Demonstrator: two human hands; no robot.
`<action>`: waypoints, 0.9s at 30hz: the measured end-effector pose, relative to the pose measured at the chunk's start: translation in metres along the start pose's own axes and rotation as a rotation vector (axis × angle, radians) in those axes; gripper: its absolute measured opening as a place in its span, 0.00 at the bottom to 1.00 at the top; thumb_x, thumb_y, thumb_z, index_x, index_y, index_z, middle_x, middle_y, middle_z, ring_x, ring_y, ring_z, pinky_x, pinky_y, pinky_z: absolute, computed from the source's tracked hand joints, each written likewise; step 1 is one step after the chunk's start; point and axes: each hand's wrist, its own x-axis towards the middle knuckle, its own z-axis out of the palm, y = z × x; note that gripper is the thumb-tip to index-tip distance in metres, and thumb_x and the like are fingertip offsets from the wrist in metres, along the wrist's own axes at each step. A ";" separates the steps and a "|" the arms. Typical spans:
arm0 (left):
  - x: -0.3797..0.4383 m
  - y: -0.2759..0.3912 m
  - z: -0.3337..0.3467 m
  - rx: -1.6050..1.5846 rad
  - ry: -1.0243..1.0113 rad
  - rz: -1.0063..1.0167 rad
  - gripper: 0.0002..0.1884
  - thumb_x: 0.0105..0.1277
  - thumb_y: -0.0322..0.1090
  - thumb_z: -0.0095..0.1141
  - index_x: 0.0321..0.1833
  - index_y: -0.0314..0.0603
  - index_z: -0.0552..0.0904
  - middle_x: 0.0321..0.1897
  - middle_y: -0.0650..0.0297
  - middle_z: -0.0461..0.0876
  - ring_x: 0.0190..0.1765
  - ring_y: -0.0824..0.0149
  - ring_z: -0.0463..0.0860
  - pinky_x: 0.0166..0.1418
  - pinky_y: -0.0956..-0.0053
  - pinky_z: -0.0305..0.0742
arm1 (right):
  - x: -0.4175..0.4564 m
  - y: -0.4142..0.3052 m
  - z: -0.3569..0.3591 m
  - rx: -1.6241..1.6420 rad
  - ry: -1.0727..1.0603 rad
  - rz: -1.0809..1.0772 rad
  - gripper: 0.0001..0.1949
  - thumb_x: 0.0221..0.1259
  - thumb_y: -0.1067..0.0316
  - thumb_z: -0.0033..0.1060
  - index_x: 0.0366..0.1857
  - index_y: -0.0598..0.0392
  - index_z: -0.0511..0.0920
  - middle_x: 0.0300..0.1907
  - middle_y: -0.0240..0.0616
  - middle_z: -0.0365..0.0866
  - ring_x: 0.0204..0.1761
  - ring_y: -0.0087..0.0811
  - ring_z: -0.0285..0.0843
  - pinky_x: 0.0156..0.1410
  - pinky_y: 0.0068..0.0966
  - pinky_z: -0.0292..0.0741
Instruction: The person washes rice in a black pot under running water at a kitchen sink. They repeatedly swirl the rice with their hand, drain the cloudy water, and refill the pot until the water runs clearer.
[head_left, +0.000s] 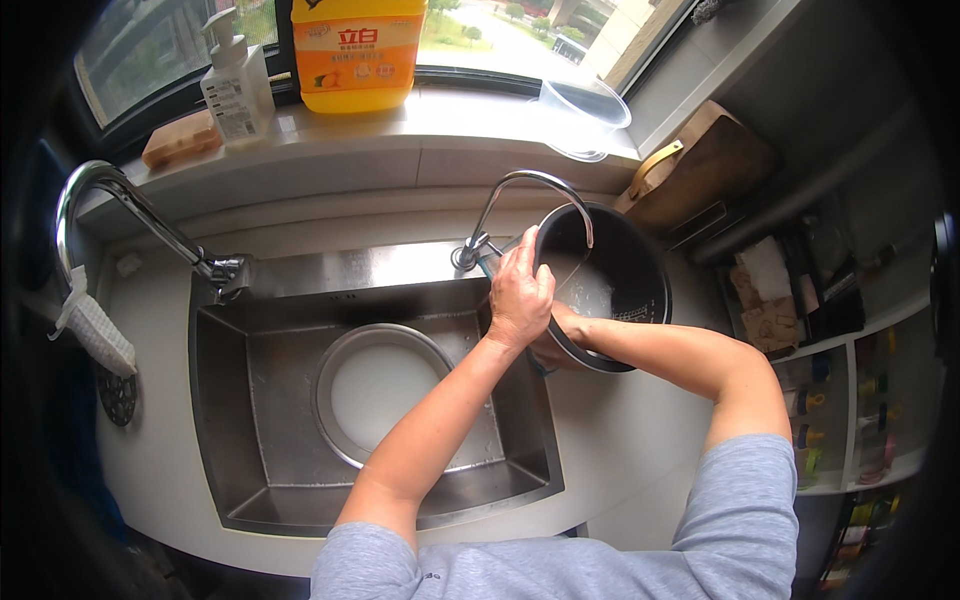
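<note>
A dark rice-cooker inner pot with level marks stands tilted on the counter right of the sink. A slim chrome gooseneck tap arches over it, and a thin stream of water falls inside onto a pale layer. My left hand is at the pot's left rim, beside the tap's base, with fingers extended and thumb apart. Across the pot's mouth reaches my right arm; my right hand is at the left inner wall, its fingers hidden. In the steel sink sits a round metal basin of cloudy white liquid.
A larger chrome tap with a white cloth stands left. The sill holds a pump bottle, a yellow detergent jug and clear plastic containers. Wooden cutting boards lean at right, near shelves.
</note>
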 end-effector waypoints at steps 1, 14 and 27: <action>0.000 0.000 0.000 -0.005 0.002 0.000 0.27 0.61 0.31 0.48 0.66 0.32 0.65 0.53 0.45 0.76 0.58 0.47 0.73 0.63 0.58 0.67 | -0.009 -0.017 -0.008 0.052 0.156 -0.032 0.20 0.59 0.55 0.54 0.43 0.63 0.79 0.44 0.62 0.80 0.53 0.53 0.78 0.58 0.43 0.73; 0.003 0.003 0.005 0.058 0.011 0.020 0.28 0.61 0.34 0.47 0.67 0.38 0.66 0.46 0.42 0.78 0.49 0.46 0.78 0.56 0.60 0.72 | 0.010 0.004 -0.055 -0.144 0.240 0.258 0.23 0.59 0.51 0.51 0.47 0.61 0.78 0.47 0.58 0.80 0.52 0.52 0.79 0.55 0.42 0.75; 0.002 0.002 0.003 0.036 0.003 -0.005 0.28 0.62 0.33 0.48 0.67 0.38 0.67 0.48 0.44 0.78 0.50 0.48 0.79 0.56 0.61 0.73 | -0.007 -0.030 -0.069 -0.429 -0.129 -0.010 0.17 0.48 0.61 0.60 0.42 0.59 0.80 0.44 0.56 0.81 0.50 0.51 0.80 0.53 0.42 0.76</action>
